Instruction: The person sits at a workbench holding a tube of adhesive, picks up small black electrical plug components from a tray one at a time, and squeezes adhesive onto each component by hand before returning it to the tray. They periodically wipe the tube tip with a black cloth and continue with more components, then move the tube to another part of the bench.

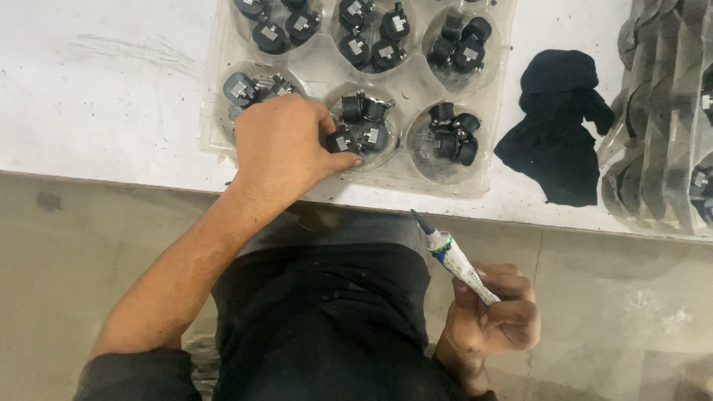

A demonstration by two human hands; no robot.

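Closest to the person's body, the right hand (pixel 494 315) is closed around a small white tube (pixel 459 261) with a dark pointed nozzle; the grip is tight about the tube's lower end, and the nozzle points up and away from it toward the table (pixel 111 89) edge, touching nothing. Beyond that, across the dark lap, the left hand (pixel 286 145) lies over the near edge of a clear plastic tray (pixel 416 85), fingers curled down into one of its round wells. Its grip looks pinched on one of the small black parts (pixel 364 122) piled there, though the fingertips are partly hidden, so I cannot tell for sure that a piece is held and not merely touched. More black parts fill the wells to either side of that grip and in the row beyond it. Well off to the far side of the tube-holding grip lies a crumpled black cloth (pixel 557 122), and past it a stack of clear trays (pixel 653 126) leans at the table's end. From where I stand, the risks seem plain: the tray sits right at the table edge, and a pull from the reaching hand could tip it and spill parts to the floor; a squeeze on the uncapped tube could drip its contents on the lap.
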